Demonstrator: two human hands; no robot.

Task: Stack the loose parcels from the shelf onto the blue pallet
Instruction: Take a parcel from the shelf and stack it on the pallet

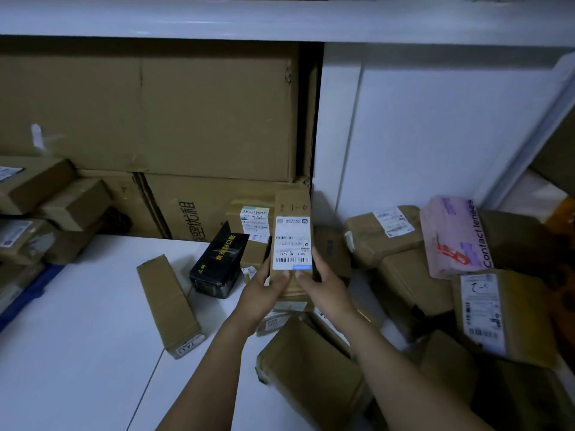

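Note:
I hold a long brown parcel (292, 209) with a white shipping label upright above the white shelf (77, 321). My left hand (264, 284) grips its lower left side and my right hand (317, 284) its lower right side, thumbs on the label face. Loose parcels lie around it: a narrow brown box (169, 306) to the left, a black box with yellow writing (219, 264), and a heap of brown boxes (404, 275) to the right. A strip of the blue pallet (28, 293) shows at the far left, with brown parcels (37, 213) stacked over it.
Large cardboard cartons (155, 119) stand at the back of the shelf. A pink "Contact lenses" package (454, 237) leans on the right heap. A white shelf board (280, 20) runs overhead and a white panel (435, 135) closes the right back.

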